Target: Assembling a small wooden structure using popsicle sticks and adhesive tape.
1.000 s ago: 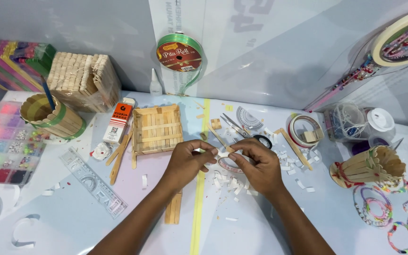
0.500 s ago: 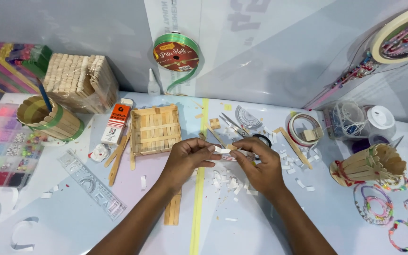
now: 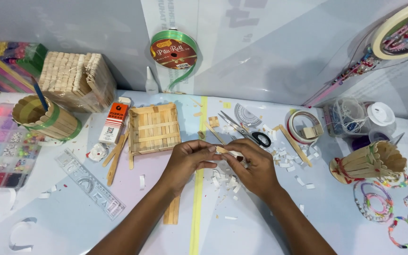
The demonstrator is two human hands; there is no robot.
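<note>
My left hand (image 3: 189, 161) and my right hand (image 3: 256, 170) meet over the middle of the table, pinching a short wooden craft stick (image 3: 226, 151) between their fingertips. Below the fingers lies a scatter of small white paper scraps (image 3: 225, 182). A square tray built of craft sticks (image 3: 154, 128) sits just beyond my left hand. Two sticks (image 3: 172, 212) lie flat under my left forearm. Black-handled scissors (image 3: 246, 131) rest just past my right hand.
A stick-built cup with a blue pen (image 3: 48, 118), a stick box (image 3: 77, 80), a glue box (image 3: 114, 123) and a clear ruler (image 3: 90, 184) lie left. A green ribbon spool (image 3: 173, 49) stands at the back. A tape roll (image 3: 304, 127), a stick holder (image 3: 369, 163) and bead bracelets (image 3: 393, 208) lie right.
Both hands have stayed together over the scraps, shifting slightly. The fingers have worked along the small stick, which now shows more clearly between the fingertips.
</note>
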